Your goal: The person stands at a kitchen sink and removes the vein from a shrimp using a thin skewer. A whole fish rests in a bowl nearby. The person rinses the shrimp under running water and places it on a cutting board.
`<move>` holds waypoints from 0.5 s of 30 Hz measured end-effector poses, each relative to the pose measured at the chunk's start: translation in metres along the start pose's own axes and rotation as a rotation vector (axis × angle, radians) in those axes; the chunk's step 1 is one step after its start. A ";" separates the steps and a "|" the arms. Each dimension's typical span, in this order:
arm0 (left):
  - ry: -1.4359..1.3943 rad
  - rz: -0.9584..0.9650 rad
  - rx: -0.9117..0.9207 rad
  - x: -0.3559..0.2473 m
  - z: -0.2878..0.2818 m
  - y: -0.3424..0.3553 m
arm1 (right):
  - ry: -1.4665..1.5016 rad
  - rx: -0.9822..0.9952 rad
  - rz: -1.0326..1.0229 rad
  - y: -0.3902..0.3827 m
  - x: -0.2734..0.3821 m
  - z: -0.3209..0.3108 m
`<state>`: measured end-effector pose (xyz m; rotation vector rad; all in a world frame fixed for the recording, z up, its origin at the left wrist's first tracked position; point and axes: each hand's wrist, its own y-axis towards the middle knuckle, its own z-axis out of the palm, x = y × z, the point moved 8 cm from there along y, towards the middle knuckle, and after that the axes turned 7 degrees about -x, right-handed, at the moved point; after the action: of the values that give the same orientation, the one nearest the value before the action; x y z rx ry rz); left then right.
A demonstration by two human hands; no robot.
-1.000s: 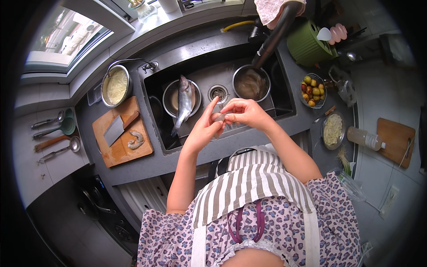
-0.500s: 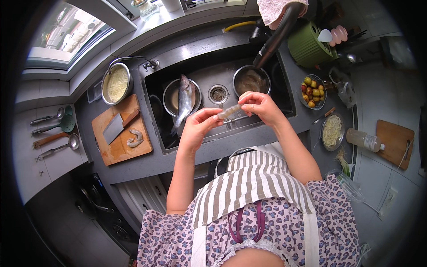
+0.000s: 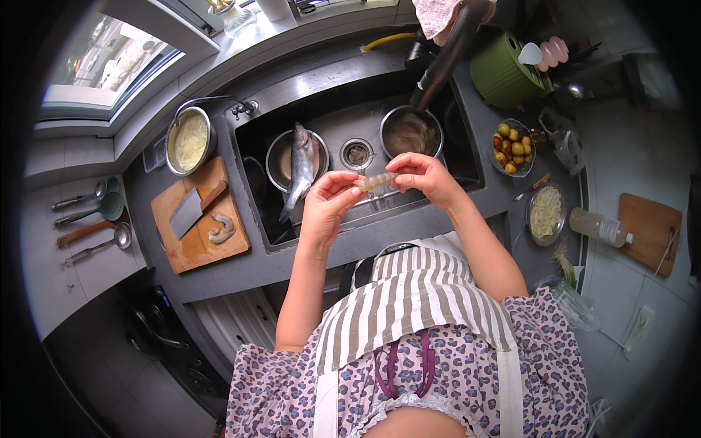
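Note:
My left hand (image 3: 330, 201) and my right hand (image 3: 427, 180) pinch the two ends of a pale, translucent shrimp (image 3: 375, 182), stretched between them over the front part of the sink (image 3: 464, 176). Behind my left hand a whole silver fish (image 3: 302, 160) lies across a metal bowl (image 3: 276, 165). Behind my right hand sits a metal bowl with pale items in liquid (image 3: 411, 137). At the left, a wooden board (image 3: 182, 252) holds a cleaver (image 3: 184, 213) and peeled or grey shrimp (image 3: 221, 228).
A bowl of pale shreds (image 3: 190, 142) sits left of the sink. At the right are a fruit bowl (image 3: 513, 149), a plate of shreds (image 3: 546, 214), a plastic bottle (image 3: 596, 227) and a green container (image 3: 504, 71). A black faucet (image 3: 449, 55) reaches over the sink.
My hands were close together around the shrimp a second ago. They have since moved apart, and the shrimp now shows lengthwise between my fingertips.

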<state>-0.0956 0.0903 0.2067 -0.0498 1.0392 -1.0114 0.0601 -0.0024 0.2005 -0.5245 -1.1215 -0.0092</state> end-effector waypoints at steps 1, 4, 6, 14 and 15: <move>-0.010 -0.002 -0.005 0.001 0.001 0.000 | -0.016 0.013 0.007 -0.001 0.001 0.003; -0.031 0.008 -0.011 0.000 0.007 0.001 | -0.054 0.051 0.019 -0.003 0.002 0.013; -0.029 0.011 0.004 0.000 0.010 0.003 | -0.068 0.071 0.014 -0.001 -0.002 0.013; 0.019 0.048 -0.008 0.008 0.017 0.008 | 0.006 -0.018 -0.016 0.000 -0.010 0.006; 0.045 0.065 0.004 0.006 0.023 0.008 | -0.005 -0.029 -0.013 -0.001 -0.011 0.004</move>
<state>-0.0729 0.0811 0.2117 0.0103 1.0735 -0.9594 0.0520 -0.0044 0.1929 -0.5438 -1.1313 -0.0353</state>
